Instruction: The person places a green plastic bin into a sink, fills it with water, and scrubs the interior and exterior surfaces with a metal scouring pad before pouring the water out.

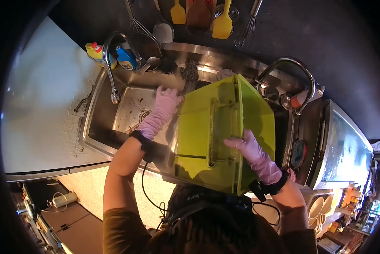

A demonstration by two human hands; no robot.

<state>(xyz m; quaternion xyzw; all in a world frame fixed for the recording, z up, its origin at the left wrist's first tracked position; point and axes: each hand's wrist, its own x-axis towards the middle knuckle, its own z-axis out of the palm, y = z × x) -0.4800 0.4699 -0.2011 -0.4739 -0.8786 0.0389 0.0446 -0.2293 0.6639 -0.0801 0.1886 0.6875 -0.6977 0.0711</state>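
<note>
A lime-green plastic bin (194,127) is tipped over the right part of the steel sink, with its open side facing right. My right hand (257,154), in a pink glove, grips the bin's near rim, the thumb over the outer wall and the other fingers partly hidden. My left hand (166,103), also gloved in pink, is over the left basin (128,110), close to the bin's left side. Its fingers look bent and slightly apart, and nothing shows in them. Small food scraps lie around the drain (145,115).
Curved taps rise at the left (114,95) and right (310,84) of the sink. Yellow (95,53) and blue (126,58) bottles stand behind the left basin. Spatulas (222,25) and whisks (247,31) hang at the back. A sponge (298,153) lies at the right.
</note>
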